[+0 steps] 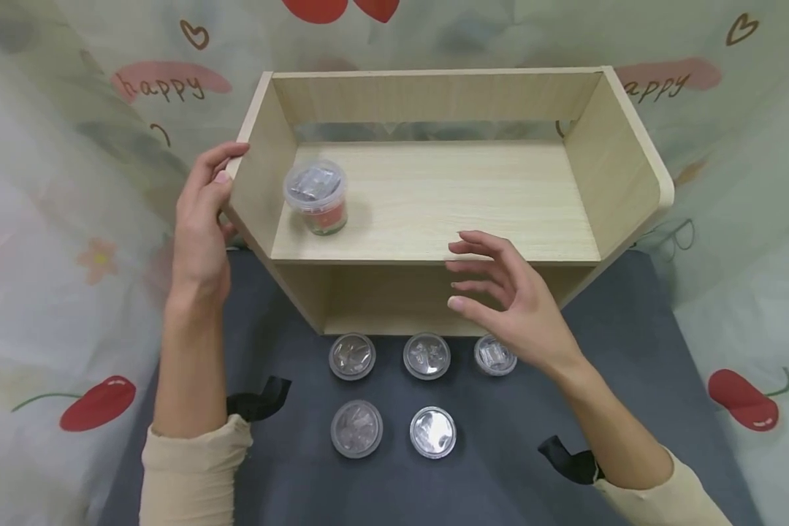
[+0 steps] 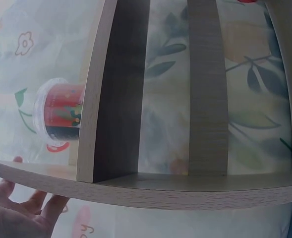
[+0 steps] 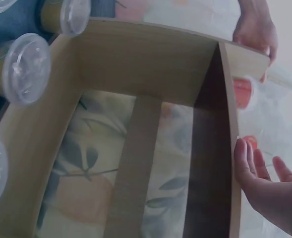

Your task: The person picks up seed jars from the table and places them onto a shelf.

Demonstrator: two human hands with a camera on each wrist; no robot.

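Left hand (image 1: 200, 212) gripped the shelf (image 1: 447, 197).
Right hand (image 1: 509, 292), loosely spread, hovered near its front edge; a cup (image 1: 325, 217) stood toward the left edge.

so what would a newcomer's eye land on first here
Probably the pale shelf, mid-picture, with a lone cup at the left of its upper level. Then the five cups on the dark table in front, and the left fingers holding the shelf's left side.

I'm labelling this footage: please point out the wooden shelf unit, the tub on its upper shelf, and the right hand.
Wooden shelf unit (image 1: 447, 193): head view, bare part of its upper board.
Tub (image 1: 315, 194): head view, its lid.
Right hand (image 1: 518, 303): head view, middle of the hand.
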